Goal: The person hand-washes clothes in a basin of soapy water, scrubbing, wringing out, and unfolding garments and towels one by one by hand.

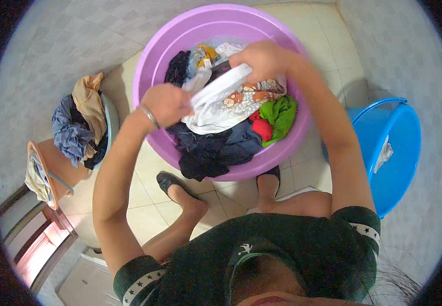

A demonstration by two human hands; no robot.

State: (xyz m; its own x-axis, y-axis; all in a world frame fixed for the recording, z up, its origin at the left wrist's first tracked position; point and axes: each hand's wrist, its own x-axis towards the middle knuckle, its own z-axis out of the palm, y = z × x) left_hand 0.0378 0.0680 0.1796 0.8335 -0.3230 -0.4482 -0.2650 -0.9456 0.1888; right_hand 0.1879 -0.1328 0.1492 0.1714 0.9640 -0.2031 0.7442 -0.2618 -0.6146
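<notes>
Over a large purple plastic tub (221, 178), both of my hands grip a white printed garment (221, 109) by its plain white band. My left hand (166, 104), with a bracelet at the wrist, closes on the band's left end. At the upper right, my right hand (262, 61) pinches the other end, so the band runs taut between them. The printed cloth hangs below it into the tub. Around it lie dark garments (209, 149), a green cloth (280, 118), a red cloth (261, 128) and a yellow patterned piece (205, 55). Some water shows at the tub's far side.
At left, a pale basin (111, 126) is heaped with blue and beige clothes (79, 122). A peach bucket (64, 162) holding pale cloth stands beside it. To the right, a blue bucket (400, 164) contains a small whitish cloth (384, 154). Tiled walls border the tiled floor (148, 191).
</notes>
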